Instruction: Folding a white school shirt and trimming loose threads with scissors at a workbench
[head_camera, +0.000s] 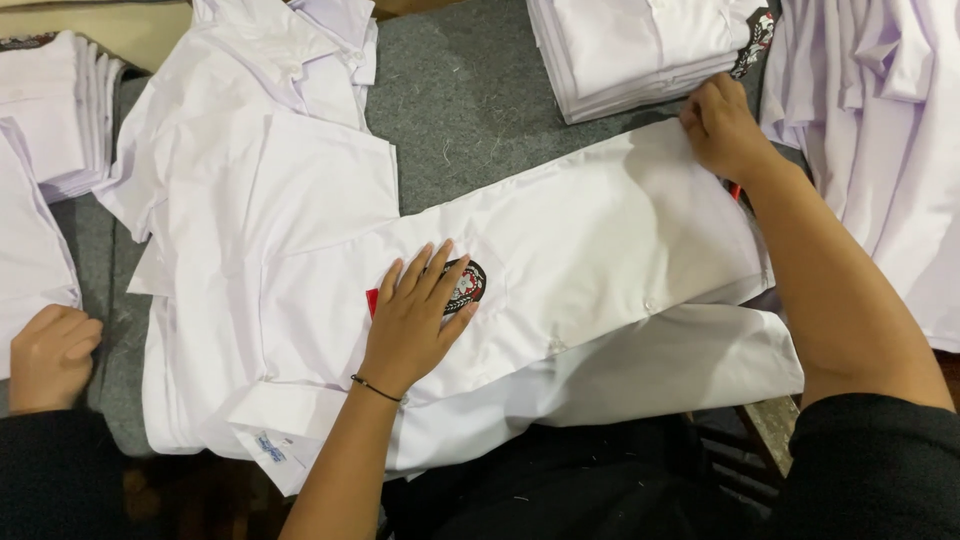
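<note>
Flat and open, the left hand (410, 320) presses on a white shirt (600, 240) spread across the grey table (470, 110), fingers over its dark chest badge (468, 285). Farther right, the right hand (722, 128) pinches the shirt's far edge, near a stack of folded white shirts (630, 50). Another person's fist (50, 358) rests at the left.

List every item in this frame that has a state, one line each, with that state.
White shirt: laid flat, partly folded, on the grey surface.
Chest badge: face up, partly covered by the left hand.
Left hand: open, pressed flat on the shirt.
Right hand: gripping the shirt's far edge.
Stack of shirts: folded, neatly piled.
Another person's hand: curled at the left edge.
</note>
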